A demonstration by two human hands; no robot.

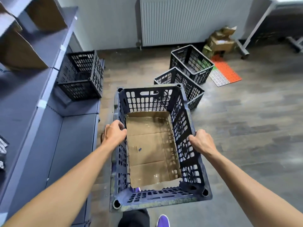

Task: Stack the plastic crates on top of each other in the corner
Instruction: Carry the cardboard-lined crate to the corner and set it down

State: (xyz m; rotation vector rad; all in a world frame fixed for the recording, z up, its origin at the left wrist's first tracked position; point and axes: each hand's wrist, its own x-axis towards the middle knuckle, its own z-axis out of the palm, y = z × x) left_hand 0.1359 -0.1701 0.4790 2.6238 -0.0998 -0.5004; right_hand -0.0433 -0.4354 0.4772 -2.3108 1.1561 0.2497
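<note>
Both hands, left hand (114, 133) and right hand (202, 141), clamp the long rims of a dark perforated rectangular plastic crate (157, 196) lined with creased brown cardboard (152, 149), held above the wood-grain floor (246, 128), nearer than the ribbed white radiator (188, 20).

Head camera looks steeply down, close above floor (246, 128).

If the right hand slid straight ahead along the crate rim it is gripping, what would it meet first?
Probably only more of the held crate's right rim ahead of the right hand, then its far corner; the floor crate looks lower, depth unclear.
</note>
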